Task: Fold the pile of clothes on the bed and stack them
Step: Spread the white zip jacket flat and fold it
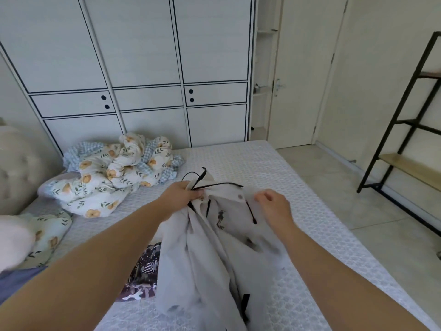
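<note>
Gripping a white polo shirt point(214, 247) collar, left hand point(181, 195), right hand point(272, 204) loosely curled, holding nothing, over the bed point(238, 158)

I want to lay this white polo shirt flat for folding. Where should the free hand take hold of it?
Probably the collar's right end. The left hand already grips the white polo shirt at the collar's left, and the body hangs bunched below. The right hand hovers there; come from the right, pinch it, and spread.
</note>
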